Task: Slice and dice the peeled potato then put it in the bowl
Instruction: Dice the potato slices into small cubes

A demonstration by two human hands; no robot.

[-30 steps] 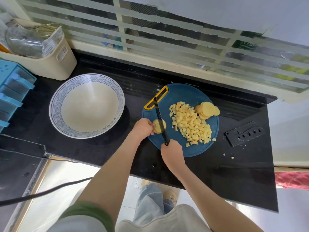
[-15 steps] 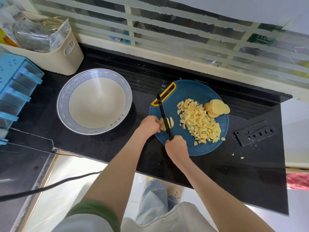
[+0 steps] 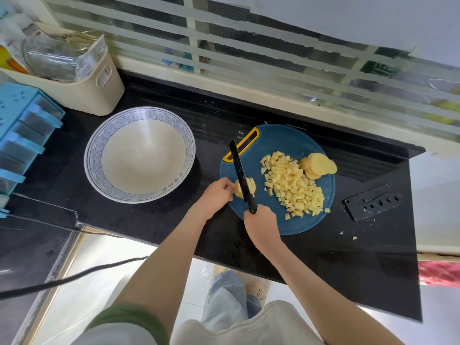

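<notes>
Curled round a black handle, the right hand grips 1 knife, most of the handle hidden in the fist. The blade lies across 1 potato piece that the left hand pinches with bent fingertips, on the left part of 1 round blue cutting board. The blade and fingers cover part of that piece, so its cuts are hard to make out. Right of it sits 1 heap of cubes, too many to count, and beyond that 1 overlapping stack of round slices whose number I cannot tell. 1 bowl stands left of the board, apart from it. 1 black knife sheath lies on the counter to the right, with 2 stray bits near it.
</notes>
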